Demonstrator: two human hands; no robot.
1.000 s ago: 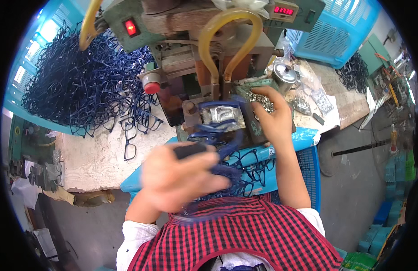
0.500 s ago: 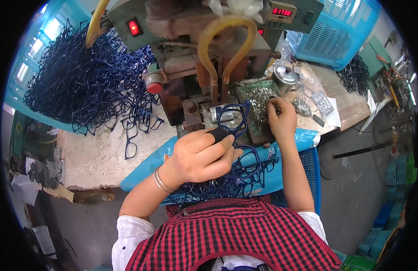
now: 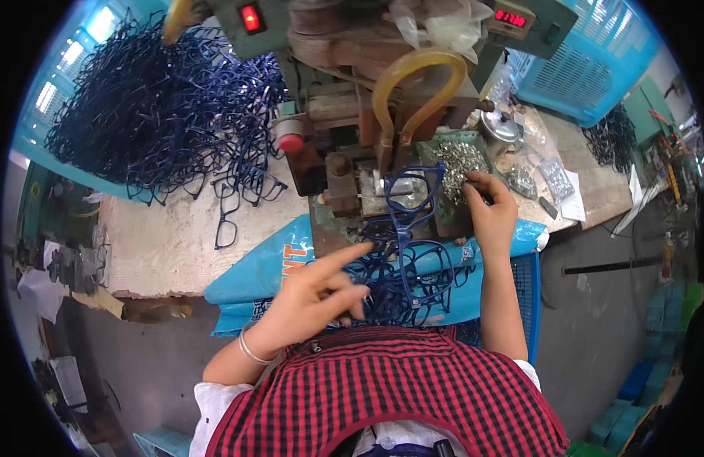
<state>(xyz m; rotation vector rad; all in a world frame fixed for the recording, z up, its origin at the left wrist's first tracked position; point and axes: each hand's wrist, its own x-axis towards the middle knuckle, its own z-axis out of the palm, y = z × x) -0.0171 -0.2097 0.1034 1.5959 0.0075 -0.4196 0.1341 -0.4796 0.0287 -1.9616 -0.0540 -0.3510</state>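
My left hand (image 3: 310, 305) is empty, its index finger stretched out and the others loosely bent, just left of a heap of dark blue glasses frames (image 3: 378, 286) in front of me. A blue glasses frame (image 3: 435, 199) sits with one rim at the machine's metal fixture (image 3: 372, 199), while its other parts hang toward me over the heap. At the edge of a pile of small silvery metal parts (image 3: 457, 158), my right hand (image 3: 493, 212) has thumb and index finger brought together. Whatever they may hold is too small to make out.
The machine has a bent yellowish hose (image 3: 382, 95) and a red button (image 3: 290, 142). A large pile of blue frames (image 3: 154, 114) lies at the left. A lidded metal pot (image 3: 502, 131) and small bags (image 3: 553, 179) stand right. Blue plastic sheeting (image 3: 253, 266) covers the bench's front edge.
My left hand has let go of the glasses frame at the fixture and drawn back toward me. My right hand stays by the metal parts. The whole view has shifted slightly.
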